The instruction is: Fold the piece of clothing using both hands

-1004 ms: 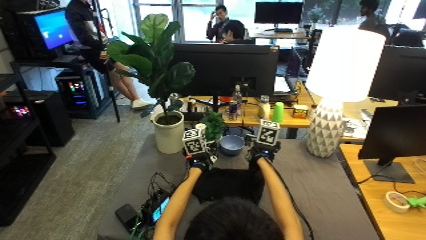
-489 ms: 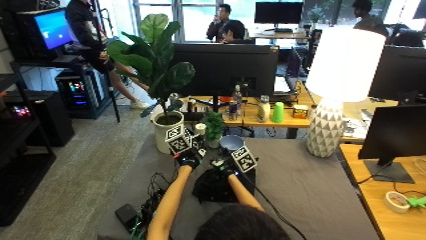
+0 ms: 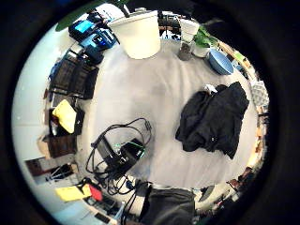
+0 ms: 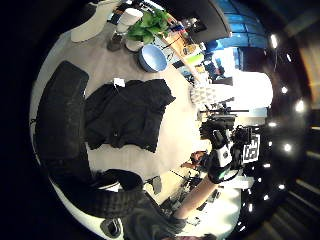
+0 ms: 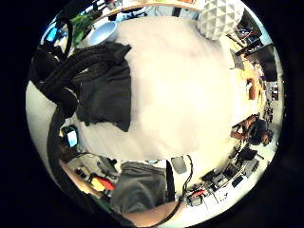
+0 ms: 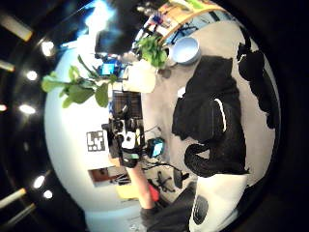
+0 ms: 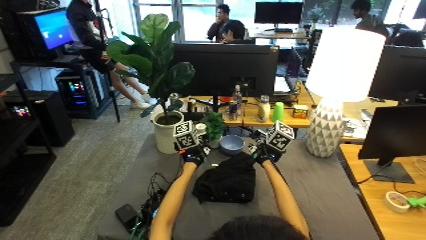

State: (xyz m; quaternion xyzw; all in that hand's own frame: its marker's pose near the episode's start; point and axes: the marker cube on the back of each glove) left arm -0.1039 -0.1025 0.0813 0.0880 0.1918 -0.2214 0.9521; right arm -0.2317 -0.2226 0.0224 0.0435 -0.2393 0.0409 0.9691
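While a blue bowl (image 7: pixel 231 144), a small potted plant (image 7: pixel 213 125) and a white planter (image 7: pixel 166 134) crowd the desk (image 7: pixel 326 175) toward the frame's upper middle, the black garment (image 7: pixel 227 181) lies crumpled at centre — below and between the raised left hand (image 7: pixel 194 154) and right hand (image 7: pixel 264 151). Neither touches it; whether their fingers are spread or curled I cannot tell.

In the outside view, the fingers of the left hand (image 7: pixel 194 154) and right hand (image 7: pixel 263 152) are too small to read. The person's head hides the near table edge. The black garment (image 7: pixel 227 182) is bunched, so its type stays unclear.
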